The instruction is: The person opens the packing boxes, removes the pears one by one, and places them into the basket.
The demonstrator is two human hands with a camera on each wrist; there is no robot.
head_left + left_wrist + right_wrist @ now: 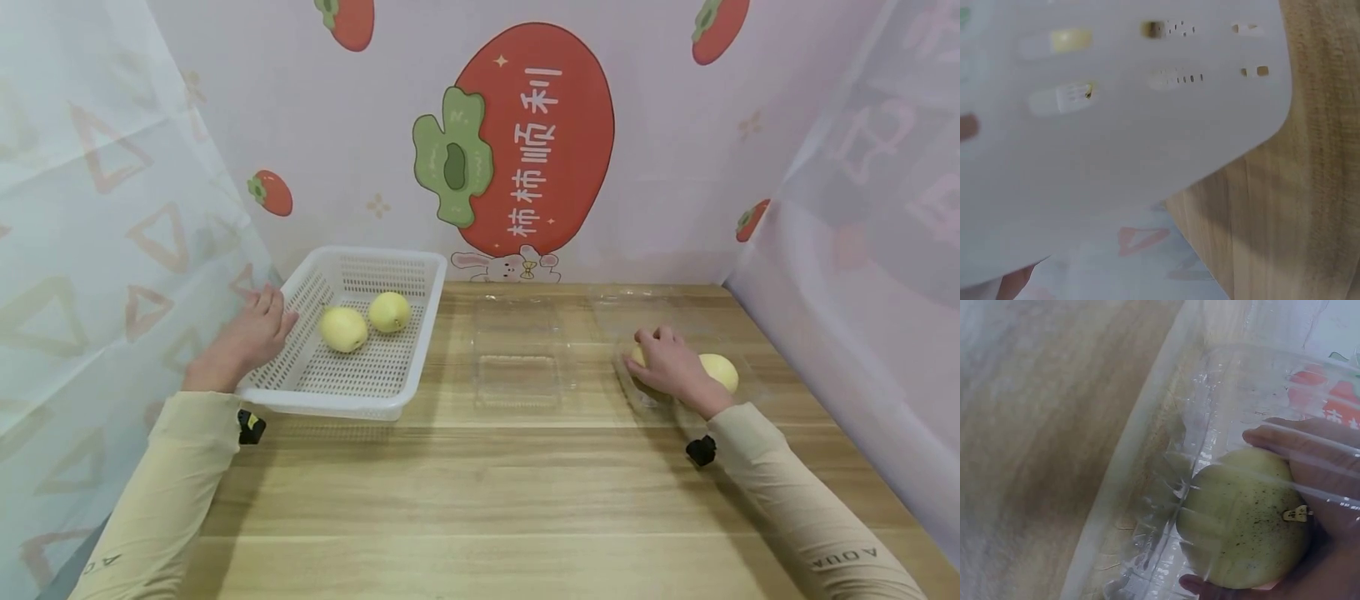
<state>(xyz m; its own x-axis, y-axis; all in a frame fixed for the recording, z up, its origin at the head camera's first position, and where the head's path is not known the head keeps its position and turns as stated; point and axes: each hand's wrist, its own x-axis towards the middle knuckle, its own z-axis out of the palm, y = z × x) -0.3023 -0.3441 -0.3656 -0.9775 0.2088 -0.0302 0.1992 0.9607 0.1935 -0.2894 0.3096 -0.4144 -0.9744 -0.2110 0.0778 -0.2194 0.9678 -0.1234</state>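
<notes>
My right hand (670, 364) curls its fingers round a pale yellow pear (639, 356) inside an open clear plastic clamshell box (651, 402) at the right. Through the box's clear wall, the right wrist view shows this pear (1241, 519) with its short stem and dark specks. A second pear (720, 372) lies in the same box, partly behind my wrist. At the left, my left hand (251, 332) rests at the side rim of a white perforated basket (429, 333), fingers fairly straight. Two pears, one left (343, 330) and one right (389, 312), lie in the basket.
Between basket and right-hand box stands another clear clamshell box (517, 379), its lid laid back. All of it is on a wood-grain table (480, 492). A printed cloth (645, 150) hangs behind, and pale curtains (97, 208) close off both sides.
</notes>
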